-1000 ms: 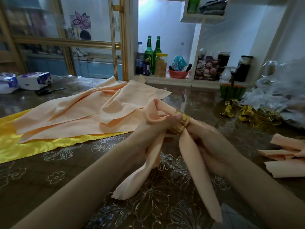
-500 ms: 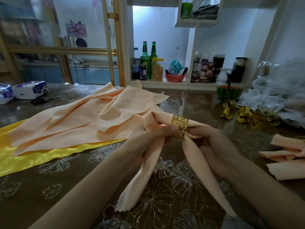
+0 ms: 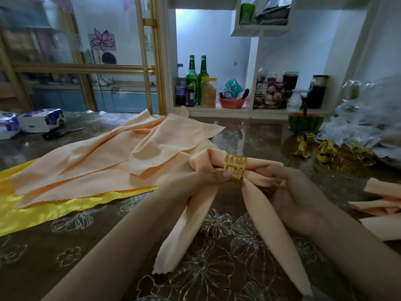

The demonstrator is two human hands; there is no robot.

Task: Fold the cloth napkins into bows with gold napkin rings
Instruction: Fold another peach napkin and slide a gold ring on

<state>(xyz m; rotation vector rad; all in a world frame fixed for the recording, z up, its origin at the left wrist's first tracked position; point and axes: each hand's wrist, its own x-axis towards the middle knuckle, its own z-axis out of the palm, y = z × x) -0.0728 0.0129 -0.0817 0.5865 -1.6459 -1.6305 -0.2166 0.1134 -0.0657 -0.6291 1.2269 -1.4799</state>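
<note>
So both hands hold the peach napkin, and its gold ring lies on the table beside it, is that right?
The left hand and right hand do hold the peach napkin, but the gold ring sits around its gathered middle, not beside it; the head view shows this.

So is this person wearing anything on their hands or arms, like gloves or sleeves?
No. The left hand and right hand are bare, without gloves; the left forearm and right forearm are uncovered as far as the frame shows. No watch, bracelet or finger ring is visible. The left thumbnail looks short and unpainted.
</note>
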